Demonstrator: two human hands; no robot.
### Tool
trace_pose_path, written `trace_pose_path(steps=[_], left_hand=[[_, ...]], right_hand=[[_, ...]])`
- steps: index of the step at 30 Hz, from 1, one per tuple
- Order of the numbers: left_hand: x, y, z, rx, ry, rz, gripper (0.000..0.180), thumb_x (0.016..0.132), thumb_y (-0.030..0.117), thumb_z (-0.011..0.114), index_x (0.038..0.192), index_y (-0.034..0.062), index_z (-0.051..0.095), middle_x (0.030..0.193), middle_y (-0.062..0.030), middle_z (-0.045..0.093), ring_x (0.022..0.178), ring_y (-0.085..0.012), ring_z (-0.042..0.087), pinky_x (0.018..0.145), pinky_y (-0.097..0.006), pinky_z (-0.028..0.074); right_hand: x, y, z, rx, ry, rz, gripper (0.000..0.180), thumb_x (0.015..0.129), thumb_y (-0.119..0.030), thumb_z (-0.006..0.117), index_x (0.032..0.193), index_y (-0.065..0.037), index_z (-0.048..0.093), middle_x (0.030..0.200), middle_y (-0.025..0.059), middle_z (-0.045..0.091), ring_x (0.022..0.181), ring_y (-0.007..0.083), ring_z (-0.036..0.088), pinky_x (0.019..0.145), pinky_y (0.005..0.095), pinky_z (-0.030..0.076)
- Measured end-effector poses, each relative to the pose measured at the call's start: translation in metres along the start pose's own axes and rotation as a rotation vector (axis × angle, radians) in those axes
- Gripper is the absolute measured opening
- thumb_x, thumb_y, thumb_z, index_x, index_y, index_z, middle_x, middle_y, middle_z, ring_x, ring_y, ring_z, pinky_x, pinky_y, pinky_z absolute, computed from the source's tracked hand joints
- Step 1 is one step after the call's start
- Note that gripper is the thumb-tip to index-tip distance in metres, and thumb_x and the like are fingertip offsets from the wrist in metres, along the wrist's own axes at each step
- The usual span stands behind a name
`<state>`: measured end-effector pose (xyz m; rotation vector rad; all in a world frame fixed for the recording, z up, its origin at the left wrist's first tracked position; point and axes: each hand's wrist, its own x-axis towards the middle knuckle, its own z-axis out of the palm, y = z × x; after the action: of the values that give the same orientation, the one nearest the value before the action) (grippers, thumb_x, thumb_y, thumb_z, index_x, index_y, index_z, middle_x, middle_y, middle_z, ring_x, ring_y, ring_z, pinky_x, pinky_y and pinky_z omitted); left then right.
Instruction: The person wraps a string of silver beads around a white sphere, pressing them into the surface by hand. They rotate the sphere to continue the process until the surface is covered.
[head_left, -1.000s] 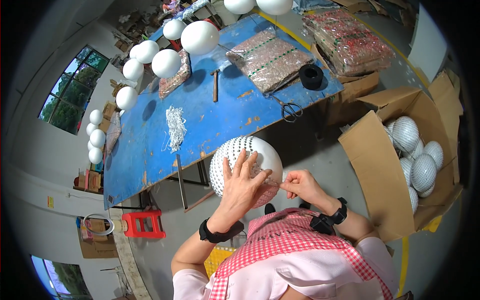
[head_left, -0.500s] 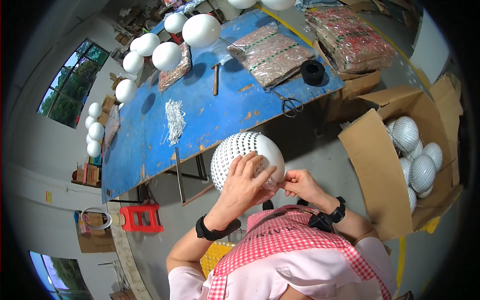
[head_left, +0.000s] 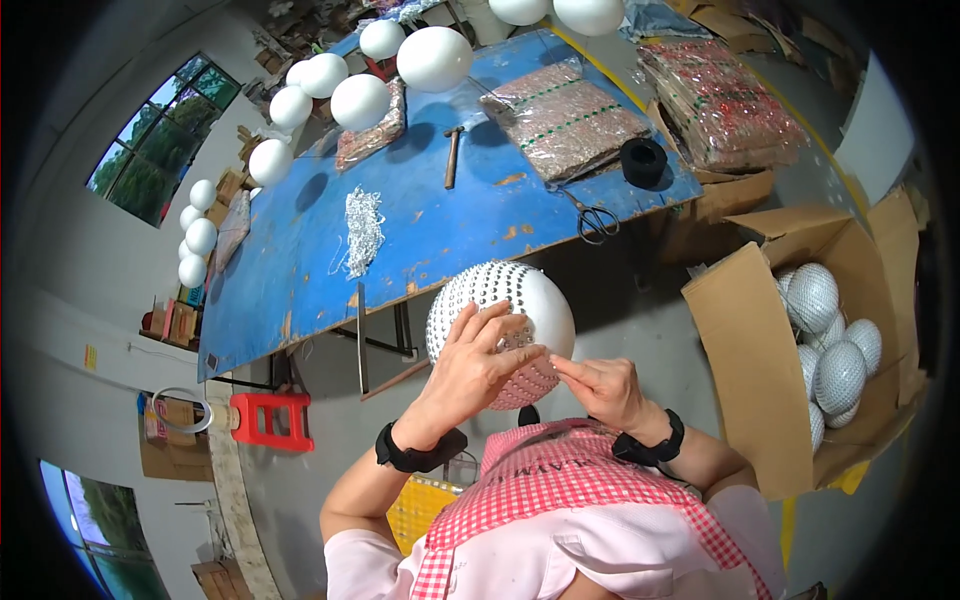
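Steadily, our left hand lies spread across a white ball; our right hand pinches, contents unclear, at four o'clock. Slack pressure might let studs slip.

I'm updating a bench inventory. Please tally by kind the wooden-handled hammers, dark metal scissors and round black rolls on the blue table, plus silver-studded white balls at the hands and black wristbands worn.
Silver-studded white ball: 1
Wooden-handled hammer: 1
Dark metal scissors: 1
Round black roll: 1
Black wristbands: 2
Total: 6
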<state>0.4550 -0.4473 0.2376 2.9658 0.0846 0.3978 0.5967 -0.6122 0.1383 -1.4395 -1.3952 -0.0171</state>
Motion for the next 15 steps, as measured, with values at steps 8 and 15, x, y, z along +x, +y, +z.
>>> trace_pose_path(steps=[8,15], left_hand=[[0.0,-0.003,-0.005,-0.098,-0.008,-0.003,0.033,0.08,0.007,0.068,0.111,0.0196,0.069,0.125,-0.0047,0.057,0.128,-0.0294,0.046,0.108,-0.051,0.033],[0.003,-0.03,-0.007,-0.256,-0.006,0.06,0.034,0.084,0.01,0.065,0.117,0.0144,0.062,0.127,-0.0079,0.057,0.13,-0.0326,0.044,0.109,-0.051,0.03]], right_hand=[[0.006,-0.015,-0.005,-0.199,-0.062,-0.126,0.042,0.072,-0.002,0.068,0.114,-0.009,0.066,0.062,0.0067,0.056,0.053,0.0227,0.059,0.047,0.0343,0.046],[0.022,-0.043,-0.001,-0.452,-0.105,-0.122,0.041,0.07,-0.004,0.066,0.111,-0.009,0.067,0.067,0.0044,0.055,0.055,0.0202,0.059,0.048,0.033,0.047]])
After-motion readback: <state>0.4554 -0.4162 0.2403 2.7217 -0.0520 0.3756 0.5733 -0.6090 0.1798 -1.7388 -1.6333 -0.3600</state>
